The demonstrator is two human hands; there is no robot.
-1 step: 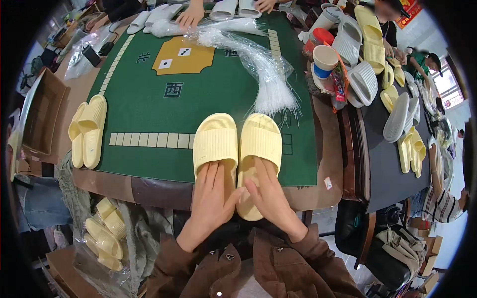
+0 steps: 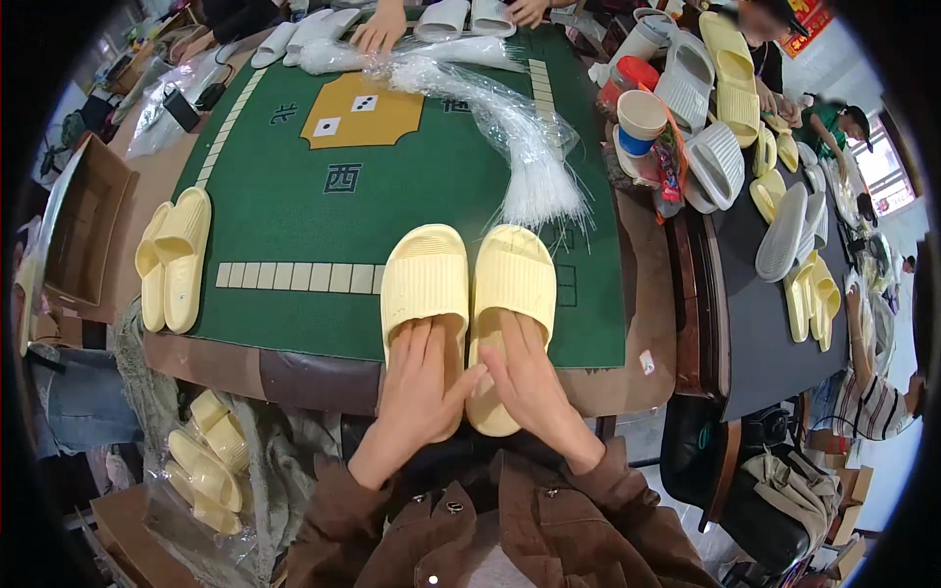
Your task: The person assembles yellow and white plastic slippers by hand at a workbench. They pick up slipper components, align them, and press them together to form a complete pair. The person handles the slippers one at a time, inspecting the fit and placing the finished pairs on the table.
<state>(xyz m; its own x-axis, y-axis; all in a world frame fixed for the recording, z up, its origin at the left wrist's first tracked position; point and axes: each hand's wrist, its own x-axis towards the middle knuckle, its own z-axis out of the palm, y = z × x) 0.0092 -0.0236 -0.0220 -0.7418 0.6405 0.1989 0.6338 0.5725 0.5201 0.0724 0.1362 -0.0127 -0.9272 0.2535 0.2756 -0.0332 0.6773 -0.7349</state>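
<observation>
Side by side at the near table edge lie a left yellow slide slipper (image 2: 425,282) and a right yellow slide slipper (image 2: 516,286). Their toes point away from me and their heels overhang the edge. My left hand (image 2: 416,390) reaches into the left slipper, fingers stretched out flat and their tips hidden beneath the ribbed strap. In the right slipper, my right hand (image 2: 529,388) lies the same way, also with hidden fingertips. Both thumbs stick out toward each other over the right slipper's footbed.
Clear plastic bags of thin white strips (image 2: 544,186) lie across the green mat (image 2: 265,216). Another yellow pair (image 2: 181,257) stands at left. A paper cup (image 2: 641,120) and more slippers are at right. Bagged slippers (image 2: 208,475) hang below left. Another person's hand (image 2: 380,27) touches the bags.
</observation>
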